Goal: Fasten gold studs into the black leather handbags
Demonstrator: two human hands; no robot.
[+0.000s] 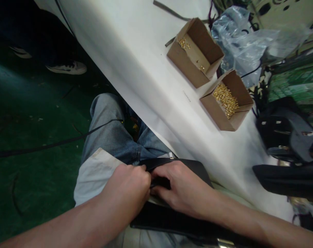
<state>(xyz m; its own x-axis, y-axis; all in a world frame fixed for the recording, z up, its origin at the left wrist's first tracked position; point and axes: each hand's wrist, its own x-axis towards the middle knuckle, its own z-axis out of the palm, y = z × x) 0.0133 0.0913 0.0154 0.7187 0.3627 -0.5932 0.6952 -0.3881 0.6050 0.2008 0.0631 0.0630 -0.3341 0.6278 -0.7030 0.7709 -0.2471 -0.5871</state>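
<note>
A black bag (161, 217) with a smooth, leather-like surface and a gold-coloured metal fitting (225, 243) lies across the lap. My left hand (132, 184) is closed in a fist on its upper edge, the knuckles facing up. Close against it, my right hand (182, 189) pinches the same edge between thumb and fingers. The fingertips of both hands are mostly hidden, so any small part between them cannot be made out. Behind the right hand a black flap (197, 168) of the bag stands up.
Two cardboard boxes (191, 70) with small gold-coloured metal pieces (227, 101) stand on the white-covered table (143, 65). Clear plastic bags (239, 41) and black bag parts (288, 181) lie at the right. A dark cord (55, 142) crosses the left side. Another person's shoe (67, 68) shows upper left.
</note>
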